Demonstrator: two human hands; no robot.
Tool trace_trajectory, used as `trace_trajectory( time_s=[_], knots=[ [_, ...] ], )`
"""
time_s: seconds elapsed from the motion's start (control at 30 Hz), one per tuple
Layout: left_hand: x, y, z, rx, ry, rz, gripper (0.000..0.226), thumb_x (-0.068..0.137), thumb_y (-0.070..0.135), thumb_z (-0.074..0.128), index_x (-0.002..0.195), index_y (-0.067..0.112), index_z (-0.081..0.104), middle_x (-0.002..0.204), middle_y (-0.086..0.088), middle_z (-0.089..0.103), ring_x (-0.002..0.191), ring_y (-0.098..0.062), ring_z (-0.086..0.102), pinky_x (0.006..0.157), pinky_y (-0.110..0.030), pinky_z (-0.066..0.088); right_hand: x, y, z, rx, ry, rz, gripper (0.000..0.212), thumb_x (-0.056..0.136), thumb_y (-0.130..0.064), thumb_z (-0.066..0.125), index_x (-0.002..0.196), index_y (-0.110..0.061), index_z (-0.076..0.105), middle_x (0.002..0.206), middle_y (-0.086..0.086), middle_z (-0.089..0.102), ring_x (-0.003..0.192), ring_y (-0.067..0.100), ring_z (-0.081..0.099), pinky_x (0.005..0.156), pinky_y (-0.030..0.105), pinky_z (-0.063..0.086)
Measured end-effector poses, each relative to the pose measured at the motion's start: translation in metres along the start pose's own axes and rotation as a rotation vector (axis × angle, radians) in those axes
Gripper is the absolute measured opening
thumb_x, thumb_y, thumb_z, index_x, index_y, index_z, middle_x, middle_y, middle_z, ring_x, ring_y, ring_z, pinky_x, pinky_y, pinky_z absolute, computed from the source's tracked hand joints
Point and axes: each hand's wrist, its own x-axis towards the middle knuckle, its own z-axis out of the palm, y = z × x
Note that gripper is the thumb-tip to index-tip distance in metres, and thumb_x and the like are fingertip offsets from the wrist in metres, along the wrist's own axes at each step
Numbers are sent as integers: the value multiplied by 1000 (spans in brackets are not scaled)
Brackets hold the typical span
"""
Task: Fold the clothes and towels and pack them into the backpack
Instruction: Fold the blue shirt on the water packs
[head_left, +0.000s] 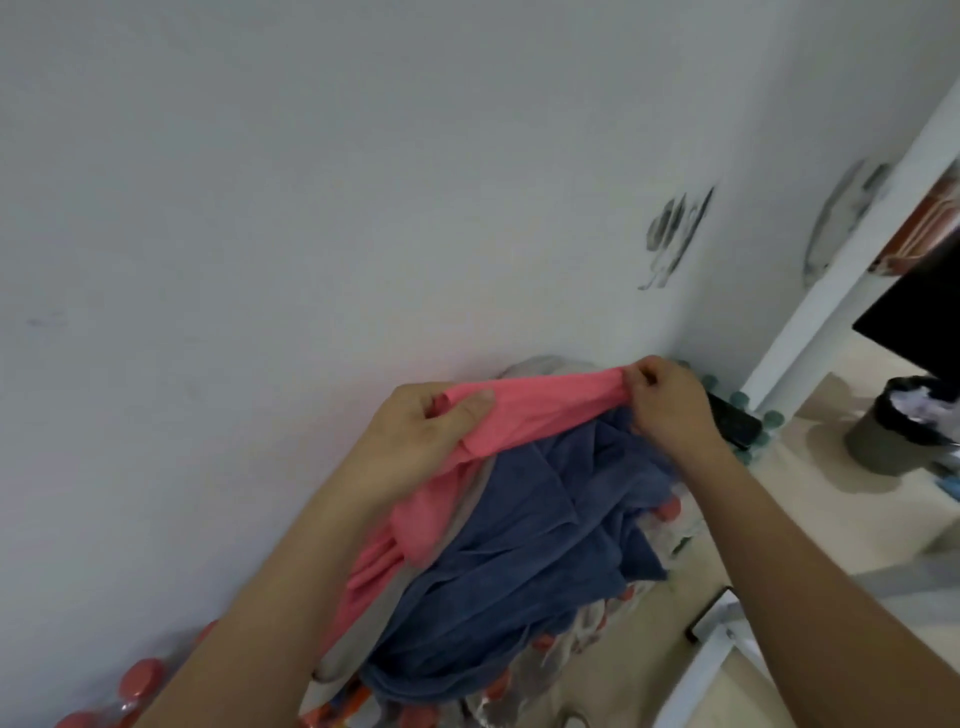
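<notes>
Pink garment stretched between both hands, above a blue towel heaped on a pile near the wall. Left hand grips one end, right hand pinches the other.

- Two hands: left hand, right hand.
- One pink cloth, stretched between the hands.
- One blue towel, below the hands.
- One grey cloth, below the left hand.
- Many red caps below the hands, partly hidden; no exact count.
- Several teal caps, just past the right hand.
- One bin, right of the right hand.
- Two wall marks, above the right hand.
</notes>
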Motion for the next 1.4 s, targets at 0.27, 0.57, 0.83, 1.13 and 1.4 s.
trace_trajectory(
  time_s=[0.27, 0.57, 0.83, 1.13, 1.4],
  knots=[
    [1, -65, 47, 968, -143, 74, 90, 79, 59, 62, 148, 34, 10, 156, -8, 15, 141, -31, 19, 111, -51, 27, -14, 24, 1, -213, -119, -121, 12, 89, -29, 59, 96, -20, 58, 101, 12, 63, 97, 36, 57, 86, 42, 43],
    [31, -50, 38, 862, 130, 181, 50, 85, 31, 45, 134, 36, 48, 117, -5, 61, 102, -31, 59, 84, -38, 48, -33, 33, -11, -423, -643, -308, 121, 67, -47, 80, 145, -48, -14, 155, 0, 5, 131, 31, 38, 95, 40, 46],
    [20, 33, -16, 500, 666, 493, 57, 75, -5, 47, 126, 21, 57, 108, 0, 58, 94, 3, 51, 87, -6, 34, -5, -4, -20, 193, -505, -322, 21, 87, -1, 60, 91, -18, 71, 92, 1, 73, 89, 14, 66, 79, 31, 53],
    [39, -28, 61, 780, 63, 43, 99, 69, 47, 71, 149, 25, 16, 134, -8, 48, 121, -27, 46, 100, -39, 40, 7, -56, -14, 1077, -630, 181, 33, 96, 9, 37, 88, -18, 54, 62, -11, 67, 63, 6, 64, 55, 16, 53],
    [29, -42, 15, 643, 379, 300, 66, 57, 8, 51, 120, 27, 61, 112, 2, 61, 100, -11, 56, 84, -16, 40, 15, 57, -27, -64, -720, -254, 87, 78, -24, 75, 144, -42, 22, 145, 1, 33, 131, 20, 34, 104, 35, 36]
  ],
)
